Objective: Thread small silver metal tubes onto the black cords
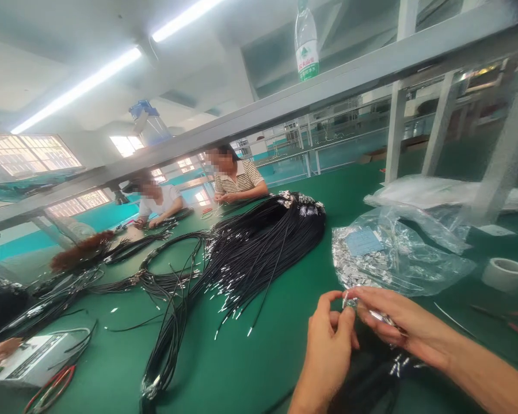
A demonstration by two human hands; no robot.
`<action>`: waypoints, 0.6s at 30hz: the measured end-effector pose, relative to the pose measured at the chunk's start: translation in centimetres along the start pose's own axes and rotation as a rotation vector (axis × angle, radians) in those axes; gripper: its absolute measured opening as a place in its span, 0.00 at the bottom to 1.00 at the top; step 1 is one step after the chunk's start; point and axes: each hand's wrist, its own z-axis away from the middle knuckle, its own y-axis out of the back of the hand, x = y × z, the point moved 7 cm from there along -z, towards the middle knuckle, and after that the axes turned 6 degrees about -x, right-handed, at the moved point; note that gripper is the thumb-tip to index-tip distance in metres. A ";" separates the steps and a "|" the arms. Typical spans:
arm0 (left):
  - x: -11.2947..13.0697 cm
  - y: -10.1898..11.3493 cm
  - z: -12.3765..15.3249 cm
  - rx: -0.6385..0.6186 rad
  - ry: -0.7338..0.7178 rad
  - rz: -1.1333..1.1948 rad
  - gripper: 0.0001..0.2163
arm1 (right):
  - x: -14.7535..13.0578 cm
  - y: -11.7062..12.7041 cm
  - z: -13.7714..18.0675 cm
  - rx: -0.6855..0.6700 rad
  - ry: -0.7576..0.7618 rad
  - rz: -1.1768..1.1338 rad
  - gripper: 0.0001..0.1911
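Note:
My left hand (328, 339) and my right hand (391, 319) meet low at the right, fingers pinched together. Between the fingertips is a small silver metal clasp (345, 299). My right hand also grips a few more silver pieces (382, 316) along a black cord. Under both hands lies a dark bunch of black cords (371, 374). Just beyond my fingers sits a clear plastic bag of silver clasps (384, 259). A large bundle of black cords with silver tips (259, 247) fans across the green table (250, 356).
Two co-workers (237, 178) sit at the far side handling cords. A roll of white tape (503, 273) lies at the right. A grey device with red wires (34, 356) is at the lower left. A water bottle (306, 40) stands on the overhead frame.

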 end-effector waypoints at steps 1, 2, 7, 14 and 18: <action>0.1 0.2 0.0 0.019 0.000 -0.013 0.18 | -0.2 0.4 0.0 0.038 0.007 -0.030 0.26; 0.2 0.3 0.0 0.025 -0.005 -0.017 0.18 | -0.3 0.6 0.0 0.067 0.010 -0.056 0.26; 0.9 0.0 0.1 0.016 -0.043 -0.080 0.15 | -0.6 1.4 0.2 0.145 0.032 -0.079 0.24; 1.3 -0.4 0.5 0.079 -0.147 -0.294 0.08 | -0.6 1.3 0.3 0.202 0.041 0.103 0.30; 1.5 -0.8 0.6 0.066 -0.205 -0.401 0.09 | -0.3 -0.2 0.5 0.166 -0.002 0.191 0.31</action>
